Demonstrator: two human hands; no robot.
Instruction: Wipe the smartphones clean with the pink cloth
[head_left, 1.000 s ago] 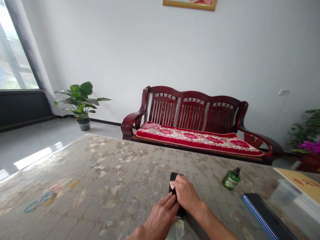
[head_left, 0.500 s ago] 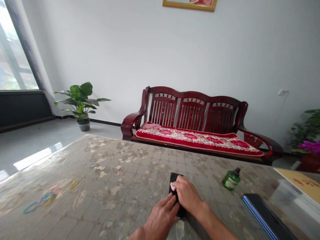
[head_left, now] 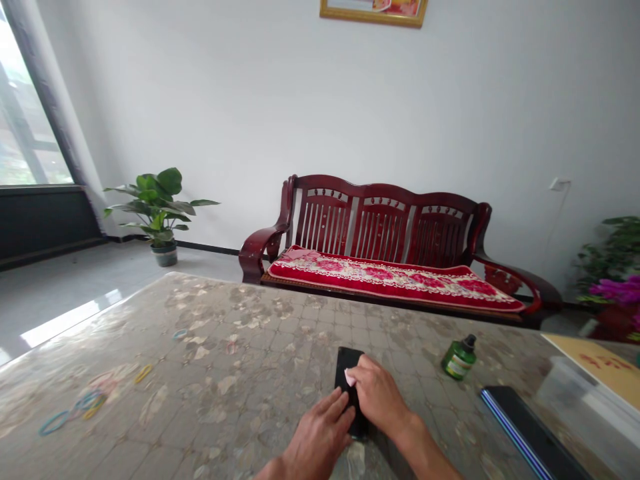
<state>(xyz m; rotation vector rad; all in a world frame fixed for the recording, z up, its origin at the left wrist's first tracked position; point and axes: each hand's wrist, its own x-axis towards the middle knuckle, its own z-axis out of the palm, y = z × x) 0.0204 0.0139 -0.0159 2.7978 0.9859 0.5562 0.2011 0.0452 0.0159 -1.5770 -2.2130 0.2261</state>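
A black smartphone [head_left: 349,361] lies flat on the patterned tablecloth in front of me. My left hand [head_left: 320,430] rests with stretched fingers along its left edge and lower part, steadying contact against it. Over the phone's right side, my right hand [head_left: 379,393] is closed around a small whitish-pink wad [head_left: 349,378], perhaps tissue or cloth, which touches the screen. The hands cover much of the phone's lower half. Right of them stands a green bottle [head_left: 459,359] with a dark cap.
A second phone [head_left: 535,430] lies at the right, beside a clear plastic box [head_left: 575,393] and a tan card [head_left: 597,363]. Several coloured rubber bands [head_left: 90,403] are on the left of the tablecloth [head_left: 200,400]. Behind the table is a wooden bench [head_left: 385,227].
My right hand and the wad have shifted slightly down over the phone's screen. My left hand stays in place on the phone. The camera view has turned a little.
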